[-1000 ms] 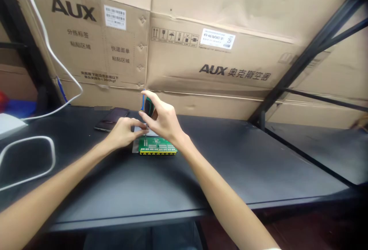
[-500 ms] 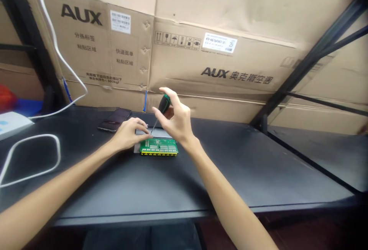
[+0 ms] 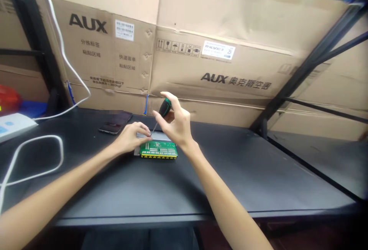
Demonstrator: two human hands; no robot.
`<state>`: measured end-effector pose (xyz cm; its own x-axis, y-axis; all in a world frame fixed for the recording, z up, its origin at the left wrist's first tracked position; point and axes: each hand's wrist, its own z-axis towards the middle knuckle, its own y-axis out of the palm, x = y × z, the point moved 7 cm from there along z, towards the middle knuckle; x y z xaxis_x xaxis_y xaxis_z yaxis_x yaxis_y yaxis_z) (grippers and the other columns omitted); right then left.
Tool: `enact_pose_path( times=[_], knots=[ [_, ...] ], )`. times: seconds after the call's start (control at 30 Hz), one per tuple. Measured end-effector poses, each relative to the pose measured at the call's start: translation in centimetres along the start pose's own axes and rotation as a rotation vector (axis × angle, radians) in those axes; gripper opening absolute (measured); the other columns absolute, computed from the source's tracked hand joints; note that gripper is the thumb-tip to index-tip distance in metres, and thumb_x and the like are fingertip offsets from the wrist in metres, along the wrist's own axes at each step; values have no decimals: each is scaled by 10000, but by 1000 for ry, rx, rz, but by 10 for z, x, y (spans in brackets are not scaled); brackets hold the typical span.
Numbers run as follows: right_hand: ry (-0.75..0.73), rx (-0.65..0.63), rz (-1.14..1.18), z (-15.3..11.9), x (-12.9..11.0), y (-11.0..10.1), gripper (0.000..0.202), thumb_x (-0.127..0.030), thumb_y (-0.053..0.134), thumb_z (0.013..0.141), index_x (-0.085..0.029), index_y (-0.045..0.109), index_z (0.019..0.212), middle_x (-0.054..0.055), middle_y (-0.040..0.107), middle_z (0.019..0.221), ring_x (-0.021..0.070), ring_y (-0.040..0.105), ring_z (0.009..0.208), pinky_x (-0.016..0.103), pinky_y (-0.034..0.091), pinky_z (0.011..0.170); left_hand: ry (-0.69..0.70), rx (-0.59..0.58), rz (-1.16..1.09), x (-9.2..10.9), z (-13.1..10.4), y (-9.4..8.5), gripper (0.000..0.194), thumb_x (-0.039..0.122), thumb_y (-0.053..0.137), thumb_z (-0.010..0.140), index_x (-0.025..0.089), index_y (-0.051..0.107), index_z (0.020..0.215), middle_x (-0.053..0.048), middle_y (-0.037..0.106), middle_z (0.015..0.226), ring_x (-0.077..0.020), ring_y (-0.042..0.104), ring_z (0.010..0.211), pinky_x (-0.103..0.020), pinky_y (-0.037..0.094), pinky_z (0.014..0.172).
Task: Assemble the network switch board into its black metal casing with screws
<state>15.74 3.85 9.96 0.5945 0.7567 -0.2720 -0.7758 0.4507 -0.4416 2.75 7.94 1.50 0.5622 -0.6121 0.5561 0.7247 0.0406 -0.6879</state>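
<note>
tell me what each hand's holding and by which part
Right hand grips a screwdriver by its dark handle; left hand presses on the green circuit board's left edge.

Black table [image 3: 172, 188]. On it: green board [image 3: 158, 150] over a grey plate [image 3: 156, 136], phone [image 3: 115, 122], white cable [image 3: 31, 158] loop, white box [image 3: 13, 124] far left.

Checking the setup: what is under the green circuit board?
The green circuit board lies on a grey plate on the black table; the left hand covers the plate's left part.

The screwdriver [image 3: 161, 116] tip is too small to make out where it meets the circuit board [image 3: 158, 150] beside the left hand [image 3: 130, 138].
</note>
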Motion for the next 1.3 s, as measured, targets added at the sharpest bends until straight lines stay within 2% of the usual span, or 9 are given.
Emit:
enact_pose_path(
  times=[0.4,0.77,1.03,1.3],
  knots=[
    [13,34,12,2,-1,-6,427,-275,573,831,-240,462,1242,-18,567,783,98,489,522,255,511,591,-16,12,-20,-1,1,-2,139,315,688,753,215,783,765,-33,727,898,-210,658,863,-305,471,816],
    [-5,31,-2,-1,-1,0,442,-260,572,838,-211,458,1262,-10,588,781,109,522,550,257,514,645,-18,23,-13,-2,1,-1,171,342,664,758,214,778,751,-38,729,891,-218,667,851,-318,485,829],
    [25,-23,6,-1,6,7,459,-269,562,840,-205,444,1279,-21,549,739,111,508,541,251,493,618,-12,8,-12,3,3,-3,202,357,632,772,216,774,803,-36,727,930,-218,654,889,-326,467,861],
    [53,-111,19,-3,7,17,447,-275,583,813,-216,475,1243,-3,607,817,120,523,573,263,489,635,27,7,-5,9,2,-12,209,380,648,762,206,761,732,-37,732,855,-207,644,834,-306,465,814]
  ],
)
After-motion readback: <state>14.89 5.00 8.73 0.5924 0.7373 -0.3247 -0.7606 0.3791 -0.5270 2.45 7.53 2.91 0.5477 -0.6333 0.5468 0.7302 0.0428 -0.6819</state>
